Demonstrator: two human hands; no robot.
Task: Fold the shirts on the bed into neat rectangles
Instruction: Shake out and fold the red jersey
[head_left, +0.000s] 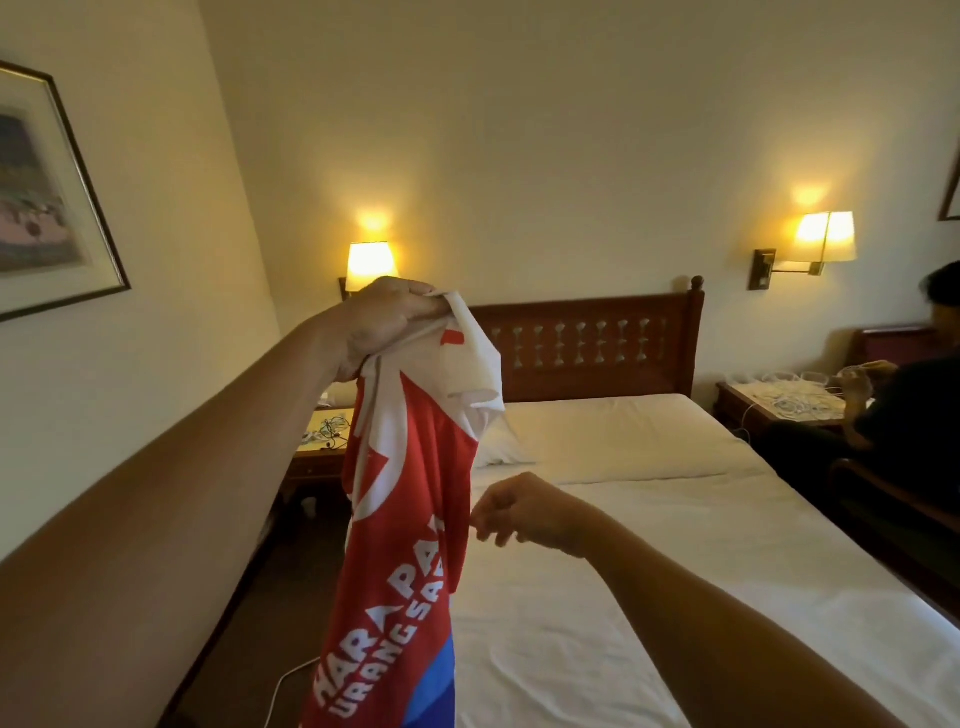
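**Ana:** Above the near left edge of the bed (675, 597), the left hand (382, 325) holds the shirt (410, 519) up by a bunched fistful of white fabric at its top. The red, white and blue body hangs down in a twisted column, its lower end running out of view.

**Ben:** And the right hand (519, 512)?

**Ana:** It sits just beside the hanging cloth, fingers curled with the tips drawn together. Whether it pinches the shirt's edge or holds nothing, I cannot tell.

**Ben:** So how to do this step well?

**Ana:** I'd judge the shirt needs opening out first. Find the second shoulder or side seam with the right hand, spread the two hands apart until the cloth hangs flat, then lay it face down on the sheet.

**Ben:** Enough room?

**Ana:** The white sheet looks open from the pillow (597, 441) down toward the camera. Keep clear of the mattress's left edge, where the cloth could slide to the floor. A seated person (893, 415) is at the far right side, and a nightstand (317, 447) with cables stands by the headboard (582, 343).
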